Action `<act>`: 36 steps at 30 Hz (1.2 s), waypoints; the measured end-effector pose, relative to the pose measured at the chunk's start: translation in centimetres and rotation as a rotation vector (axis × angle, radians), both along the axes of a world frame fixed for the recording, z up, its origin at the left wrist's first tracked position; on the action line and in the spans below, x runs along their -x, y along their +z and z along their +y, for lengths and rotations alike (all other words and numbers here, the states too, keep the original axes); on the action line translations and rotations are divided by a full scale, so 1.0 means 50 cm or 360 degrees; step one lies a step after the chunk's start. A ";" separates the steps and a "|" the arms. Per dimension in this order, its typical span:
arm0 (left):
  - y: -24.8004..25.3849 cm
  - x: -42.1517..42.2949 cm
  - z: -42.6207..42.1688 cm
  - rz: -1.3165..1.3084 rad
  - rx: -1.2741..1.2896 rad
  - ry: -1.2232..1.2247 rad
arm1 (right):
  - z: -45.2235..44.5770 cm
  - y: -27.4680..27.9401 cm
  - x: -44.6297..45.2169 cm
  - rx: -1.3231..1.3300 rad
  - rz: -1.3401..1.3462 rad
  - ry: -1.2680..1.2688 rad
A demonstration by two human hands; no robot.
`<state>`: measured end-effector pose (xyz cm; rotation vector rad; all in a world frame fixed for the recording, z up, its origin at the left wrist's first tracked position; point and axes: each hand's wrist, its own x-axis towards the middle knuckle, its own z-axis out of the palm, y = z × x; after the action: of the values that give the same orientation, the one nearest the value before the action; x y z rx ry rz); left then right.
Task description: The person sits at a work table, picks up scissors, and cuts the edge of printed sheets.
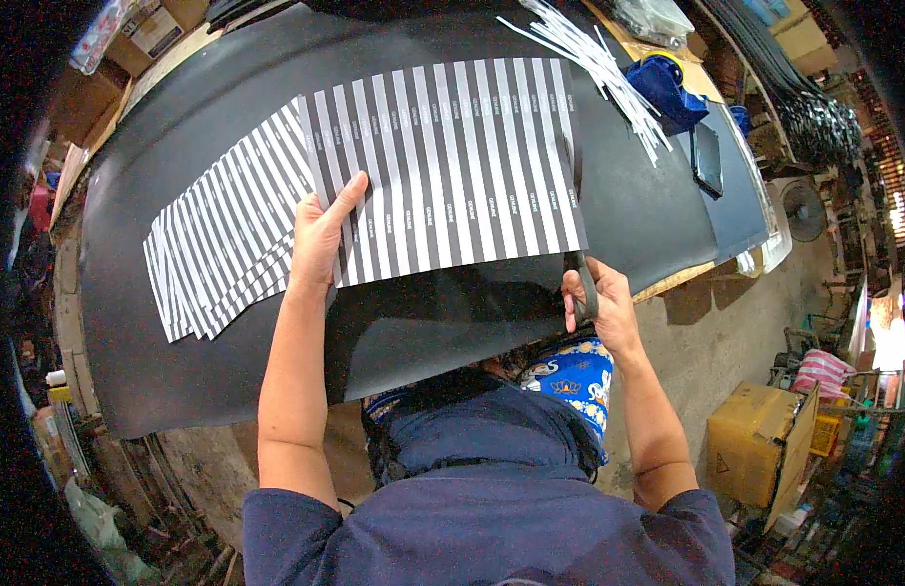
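Note:
My left hand [325,230] grips the left edge of a black-and-white striped sheet [443,176], thumb on top. Small print runs along the sheet's dark stripes. In my right hand [603,301] are dark-handled scissors [582,283], fingers through the handle loops. Their blades lie along the sheet's right edge and are partly hidden by it. Left of the held sheet, a fanned pile of similar striped sheets [228,215] lies on the black tabletop [413,342].
Thin white strips [594,68] lie in a loose heap at the back right. Near them are a blue cloth-like item [662,93] and a dark phone-like object [706,159]. A cardboard box [755,444] stands on the floor at right, near a fan [804,210].

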<state>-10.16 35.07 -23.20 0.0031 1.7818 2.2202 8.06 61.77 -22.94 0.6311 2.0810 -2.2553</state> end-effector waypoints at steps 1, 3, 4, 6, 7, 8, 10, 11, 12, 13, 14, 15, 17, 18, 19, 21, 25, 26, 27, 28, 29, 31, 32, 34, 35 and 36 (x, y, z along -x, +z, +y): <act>0.000 -0.001 0.001 0.0002 -0.0042 0.0002 | 0.001 0.001 0.000 0.0002 0.0001 0.0000; -0.001 -0.001 0.002 0.0008 -0.0003 0.0025 | 0.003 0.003 0.002 -0.0029 -0.0069 0.0030; -0.001 -0.001 0.003 0.0013 0.0031 0.0046 | 0.004 0.001 0.003 -0.0027 -0.0065 0.0030; -0.005 0.001 0.000 0.0001 0.0017 0.0035 | 0.006 -0.002 0.005 -0.0002 -0.0002 0.0043; -0.010 0.005 -0.003 -0.0003 0.0033 0.0016 | 0.007 0.001 0.006 -0.0004 0.0004 0.0040; -0.012 0.007 -0.003 -0.0006 0.0047 -0.0005 | 0.006 0.006 0.007 0.0001 -0.0034 0.0023; -0.008 0.003 -0.002 -0.0023 0.0101 0.0020 | 0.008 0.010 0.007 0.0003 -0.0065 -0.0003; -0.006 0.001 0.000 -0.0028 0.0091 0.0004 | 0.010 0.011 0.010 0.0049 0.0016 0.0027; -0.004 0.000 0.002 -0.0033 0.0081 -0.0012 | 0.013 0.012 0.013 0.0094 0.0099 0.0058; -0.009 0.000 0.001 -0.0041 0.0041 -0.0051 | 0.016 0.010 0.014 0.0089 0.0107 0.0050; -0.008 -0.002 0.002 -0.0033 0.0036 -0.0060 | 0.019 0.008 0.016 0.0047 0.0142 0.0066; -0.006 -0.004 0.003 -0.0059 0.0062 -0.0069 | 0.021 0.005 0.017 0.0005 0.0177 0.0081; -0.011 -0.005 0.005 -0.0073 0.0022 -0.0084 | 0.027 0.003 0.021 0.0013 0.0208 0.0077; -0.008 -0.007 0.008 -0.0066 0.0016 -0.0090 | 0.029 0.001 0.023 0.0027 0.0231 0.0082; -0.005 -0.011 0.012 -0.0098 0.0012 -0.0081 | 0.031 -0.002 0.025 0.0020 0.0236 0.0077; -0.003 -0.016 0.016 -0.0116 0.0041 -0.0095 | 0.034 -0.008 0.029 0.0030 0.0274 0.0037; 0.003 -0.024 0.019 -0.0089 -0.0019 -0.0106 | 0.044 -0.007 0.033 -0.0044 0.0273 0.0065; 0.006 -0.024 0.017 -0.0107 0.0046 -0.0126 | 0.045 -0.008 0.034 -0.0079 0.0277 0.0062; 0.007 -0.024 0.016 -0.0124 0.0109 -0.0148 | 0.045 -0.008 0.034 -0.0116 0.0283 0.0057; 0.008 -0.024 0.017 -0.0126 0.0109 -0.0146 | 0.044 -0.006 0.034 -0.0115 0.0280 0.0059; 0.009 -0.024 0.019 -0.0144 0.0116 -0.0122 | 0.043 -0.002 0.034 -0.0139 0.0267 0.0046; 0.011 -0.022 0.019 -0.0166 0.0127 -0.0096 | 0.040 0.003 0.035 -0.0159 0.0249 0.0037; 0.013 -0.021 0.019 -0.0201 0.0124 -0.0108 | 0.039 0.004 0.037 -0.0100 0.0282 0.0045; 0.012 -0.020 0.017 -0.0237 0.0121 -0.0120 | 0.039 0.002 0.037 -0.0041 0.0313 0.0054; 0.009 -0.019 0.017 -0.0234 0.0095 -0.0123 | 0.040 -0.002 0.038 -0.0035 0.0319 0.0059; 0.006 -0.018 0.017 -0.0230 0.0069 -0.0127 | 0.041 -0.004 0.039 -0.0028 0.0324 0.0064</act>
<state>-9.27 35.91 -22.91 -0.0920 1.7214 2.0707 6.13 63.80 -23.14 0.3702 2.1801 -2.3719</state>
